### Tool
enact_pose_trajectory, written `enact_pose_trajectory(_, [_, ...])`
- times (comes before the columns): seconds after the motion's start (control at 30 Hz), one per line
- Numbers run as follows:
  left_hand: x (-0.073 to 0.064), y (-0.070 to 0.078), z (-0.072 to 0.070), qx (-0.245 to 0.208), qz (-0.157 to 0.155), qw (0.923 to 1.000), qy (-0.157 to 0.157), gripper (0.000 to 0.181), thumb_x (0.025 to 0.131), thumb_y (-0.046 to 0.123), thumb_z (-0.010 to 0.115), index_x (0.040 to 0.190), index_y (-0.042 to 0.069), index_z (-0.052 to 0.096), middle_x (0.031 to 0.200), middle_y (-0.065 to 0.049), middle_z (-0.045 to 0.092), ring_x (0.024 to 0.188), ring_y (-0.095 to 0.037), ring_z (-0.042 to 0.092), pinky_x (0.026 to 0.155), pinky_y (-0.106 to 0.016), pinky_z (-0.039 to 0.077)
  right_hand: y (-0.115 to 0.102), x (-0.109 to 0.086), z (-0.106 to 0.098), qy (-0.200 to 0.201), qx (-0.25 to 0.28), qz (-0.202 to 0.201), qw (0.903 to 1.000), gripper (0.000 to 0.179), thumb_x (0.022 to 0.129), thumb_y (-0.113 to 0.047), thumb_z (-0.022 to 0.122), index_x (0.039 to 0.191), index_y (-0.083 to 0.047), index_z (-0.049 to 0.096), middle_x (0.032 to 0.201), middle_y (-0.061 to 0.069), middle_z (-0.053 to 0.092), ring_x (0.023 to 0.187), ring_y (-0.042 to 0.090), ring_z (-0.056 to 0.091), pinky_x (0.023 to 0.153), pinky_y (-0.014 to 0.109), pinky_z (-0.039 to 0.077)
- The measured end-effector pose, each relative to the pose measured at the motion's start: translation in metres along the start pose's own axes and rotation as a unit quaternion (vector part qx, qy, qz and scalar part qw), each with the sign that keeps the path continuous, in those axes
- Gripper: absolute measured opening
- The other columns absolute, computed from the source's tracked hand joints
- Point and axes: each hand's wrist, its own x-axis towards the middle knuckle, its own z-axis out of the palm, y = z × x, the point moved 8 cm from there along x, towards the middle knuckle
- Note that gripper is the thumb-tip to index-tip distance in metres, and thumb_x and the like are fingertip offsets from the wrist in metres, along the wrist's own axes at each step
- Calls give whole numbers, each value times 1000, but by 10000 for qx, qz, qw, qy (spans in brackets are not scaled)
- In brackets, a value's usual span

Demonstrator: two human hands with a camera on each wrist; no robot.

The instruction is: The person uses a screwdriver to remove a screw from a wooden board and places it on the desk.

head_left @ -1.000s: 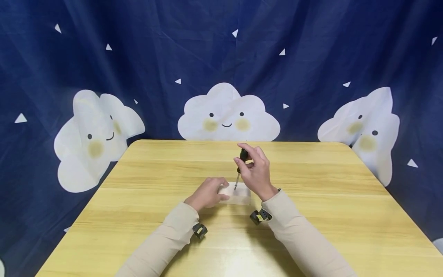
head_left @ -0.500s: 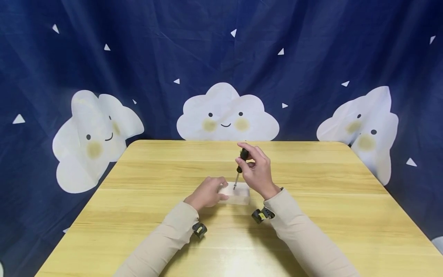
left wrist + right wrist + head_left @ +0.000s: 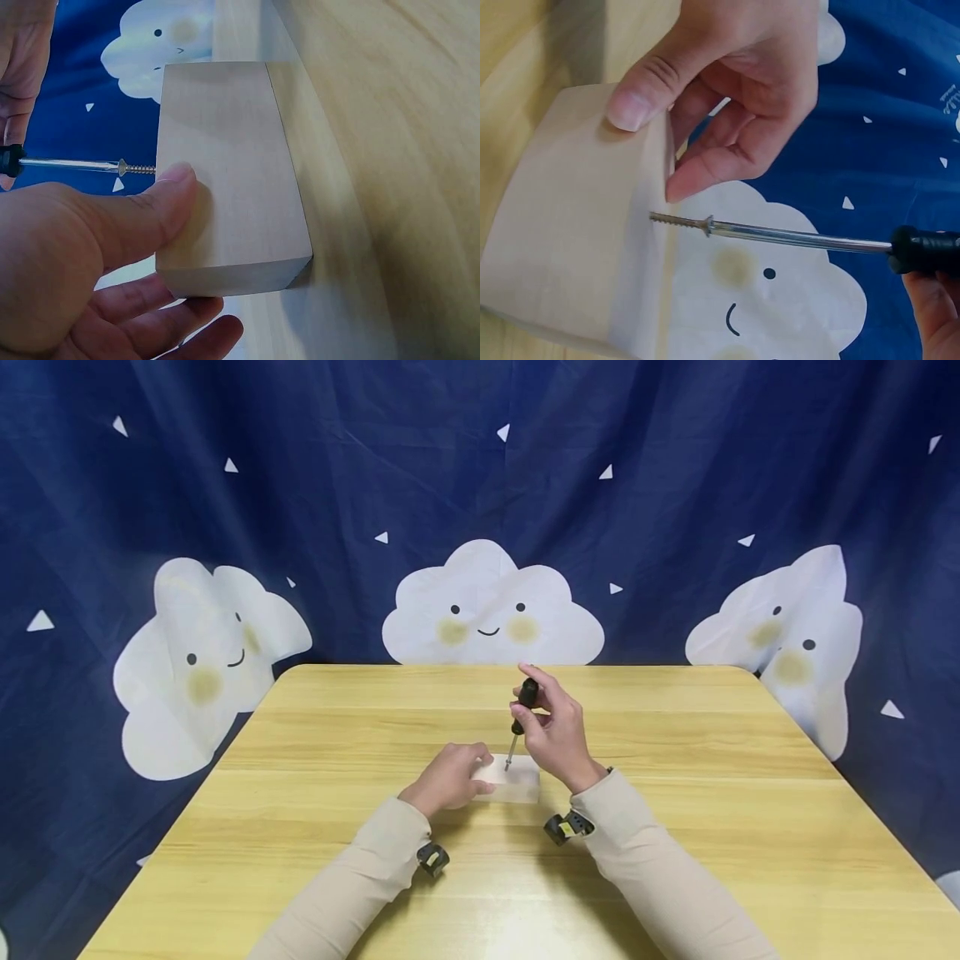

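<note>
A pale wooden block (image 3: 225,165) rests on the table in front of me. My left hand (image 3: 447,777) grips its left end, thumb on the near face and fingers round the far side. My right hand (image 3: 558,735) holds a screwdriver (image 3: 527,695) by its black handle, slightly tilted above the block. At the tip of the metal shaft sits a threaded screw (image 3: 681,220), its point at the block's top face. Most of the screw's thread shows outside the wood. How deep the point is in the wood cannot be told.
The light wooden table (image 3: 300,843) spreads out around the block. Behind it hangs a dark blue curtain (image 3: 337,460) with white clouds and small triangles. A black camera mount (image 3: 432,860) is strapped at the left wrist, and another (image 3: 566,828) at the right.
My right fingers have shifted on the screwdriver's handle, with the index finger now straighter and higher. The left hand and the block stay in place.
</note>
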Motion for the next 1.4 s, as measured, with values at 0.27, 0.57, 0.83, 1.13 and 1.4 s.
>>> enact_pose_trajectory(0.27, [-4, -3, 3, -2, 69, 10000, 22, 36, 81, 20, 80, 110, 4, 65, 109, -12, 68, 97, -26, 62, 90, -40, 50, -32, 1, 3, 79, -233, 34, 9997, 43, 76, 16, 72, 116, 13, 56, 89, 28, 63, 73, 38, 67, 57, 39, 58])
enact_pose_trajectory(0.57, [-1, -2, 1, 51, 101, 9999, 82, 36, 82, 21, 80, 110, 5, 65, 110, -11, 68, 106, -30, 61, 94, -42, 48, 2, -2, 0, 484, -716, 44, 9963, 45, 74, 5, 81, 116, -1, 65, 82, 16, 55, 65, 25, 60, 50, 30, 56])
enact_pose_trajectory(0.83, [0, -3, 2, 31, 0, 10000, 33, 37, 82, 22, 79, 111, 5, 65, 112, -11, 68, 109, -32, 59, 96, -43, 46, 5, -1, -3, 439, -772, -85, 9960, 45, 79, 0, 79, 121, -6, 65, 80, 12, 57, 64, 24, 59, 49, 22, 53])
enact_pose_trajectory(1.13, [-1, -1, -1, 93, 36, 9999, 34, 38, 80, 21, 80, 111, 4, 65, 112, -12, 68, 108, -32, 59, 96, -43, 46, -4, 3, -3, 420, -703, -95, 9966, 44, 73, 12, 78, 114, 5, 65, 76, 16, 56, 60, 27, 59, 45, 29, 54])
enact_pose_trajectory(1.4, [0, -2, -1, 93, 23, 10000, 26, 38, 80, 21, 80, 111, 4, 65, 112, -13, 67, 108, -32, 59, 96, -43, 46, -35, 11, -5, 239, -637, -57, 9977, 39, 73, 19, 73, 110, 13, 62, 77, 22, 56, 61, 30, 61, 47, 34, 55])
